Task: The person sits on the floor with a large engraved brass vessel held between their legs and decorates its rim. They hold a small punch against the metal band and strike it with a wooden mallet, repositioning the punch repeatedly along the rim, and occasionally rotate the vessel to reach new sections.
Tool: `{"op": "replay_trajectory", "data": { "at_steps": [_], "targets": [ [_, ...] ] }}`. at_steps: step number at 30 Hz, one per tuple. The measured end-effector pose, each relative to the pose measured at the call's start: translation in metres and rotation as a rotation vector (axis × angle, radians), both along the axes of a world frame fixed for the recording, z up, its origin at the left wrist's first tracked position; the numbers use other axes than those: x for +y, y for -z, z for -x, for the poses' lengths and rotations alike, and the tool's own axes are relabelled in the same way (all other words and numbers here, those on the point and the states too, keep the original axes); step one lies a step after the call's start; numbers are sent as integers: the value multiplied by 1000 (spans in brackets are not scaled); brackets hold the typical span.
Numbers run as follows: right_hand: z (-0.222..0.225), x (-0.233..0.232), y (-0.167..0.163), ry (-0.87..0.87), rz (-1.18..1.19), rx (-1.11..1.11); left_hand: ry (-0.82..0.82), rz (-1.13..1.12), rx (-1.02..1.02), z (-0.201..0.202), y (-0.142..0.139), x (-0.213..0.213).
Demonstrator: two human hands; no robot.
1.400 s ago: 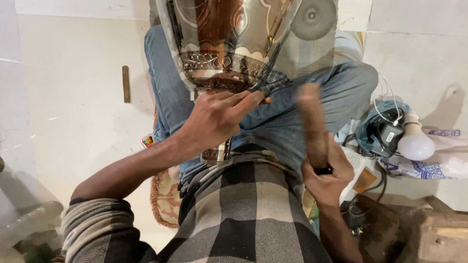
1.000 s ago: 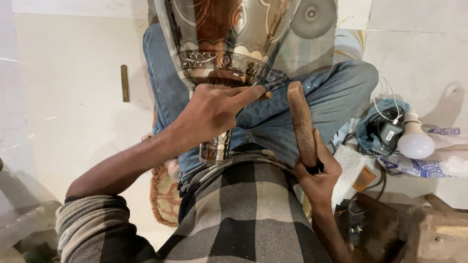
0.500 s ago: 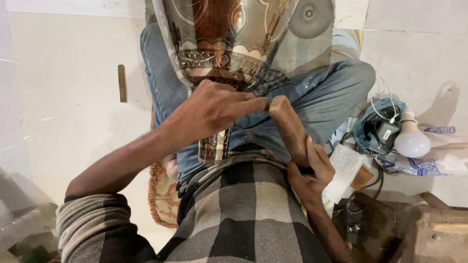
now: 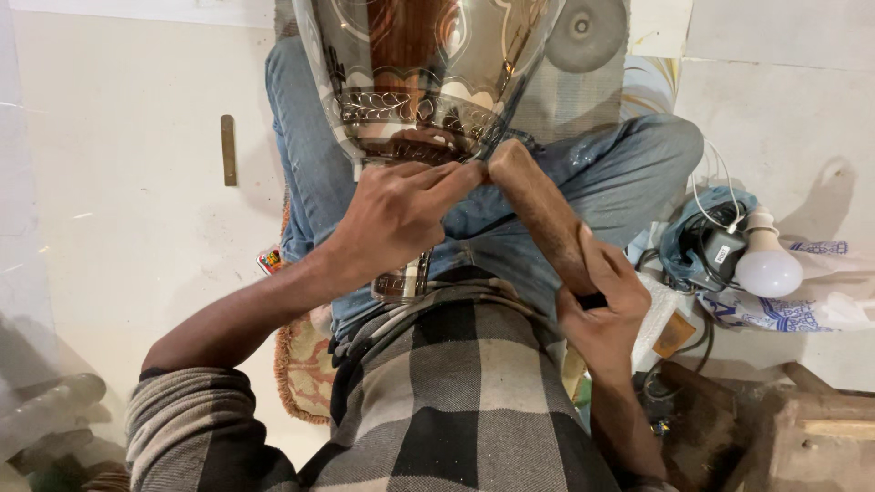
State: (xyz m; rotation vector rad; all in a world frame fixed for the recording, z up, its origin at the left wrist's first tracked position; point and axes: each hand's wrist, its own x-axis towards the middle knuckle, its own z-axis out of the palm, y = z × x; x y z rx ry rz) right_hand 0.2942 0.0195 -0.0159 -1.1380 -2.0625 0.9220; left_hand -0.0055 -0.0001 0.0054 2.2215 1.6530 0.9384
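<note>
Head view: the left hand (image 4: 396, 214) pinches the base of the engraved glass vessel (image 4: 424, 77) on the lap, while the right hand (image 4: 602, 305) grips a wooden stick (image 4: 542, 210) whose tip touches it.

Small red-and-white printed packet (image 4: 270, 261) on the pale floor, touching the left knee's denim. Black charger block with a white rectangular label (image 4: 719, 254) sits right, just beside the white bulb. Crumpled white printed wrapper with blue pattern (image 4: 791, 310) lies under the bulb.
</note>
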Motion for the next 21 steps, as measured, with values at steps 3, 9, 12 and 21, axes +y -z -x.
{"op": "replay_trajectory", "data": {
  "at_steps": [3, 9, 12, 21],
  "targets": [
    [3, 1, -3, 159, 172, 406, -56, -6, 23, -2, 2, -3],
    [6, -13, 2, 183, 5, 284, 43, -37, 6, 1, 1, -2],
    [4, -17, 6, 72, 38, 2, 44, -44, 1, 4, -8, 0],
    [-5, -33, 26, 97, 223, 203, 166, 320, 222, 6, -25, 26]
  ]
}}
